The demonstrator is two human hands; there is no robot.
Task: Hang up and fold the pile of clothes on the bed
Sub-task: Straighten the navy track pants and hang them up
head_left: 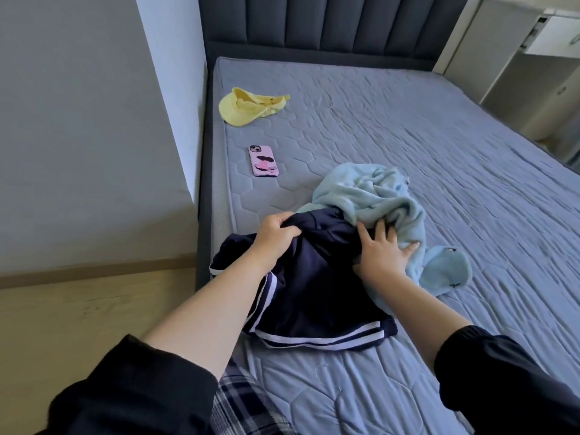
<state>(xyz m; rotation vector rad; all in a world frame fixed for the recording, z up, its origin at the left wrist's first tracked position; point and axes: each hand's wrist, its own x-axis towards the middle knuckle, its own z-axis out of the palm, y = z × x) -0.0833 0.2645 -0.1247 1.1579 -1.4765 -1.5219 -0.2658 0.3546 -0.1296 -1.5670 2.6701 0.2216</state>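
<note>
A navy garment with white stripes along its hem lies crumpled near the bed's left front edge. My left hand is closed on a bunch of its dark fabric at the top. A light blue fleecy garment lies heaped over the navy one's far right part and trails down to the right. My right hand rests with fingers spread where the two garments meet, pressing flat on the cloth. Both forearms are bare below black sleeves.
The blue quilted mattress fills the view, with a dark padded headboard behind. A yellow cap and a pink phone lie near the left edge. Plaid cloth shows at the bottom. Wood floor lies left, white shelves right.
</note>
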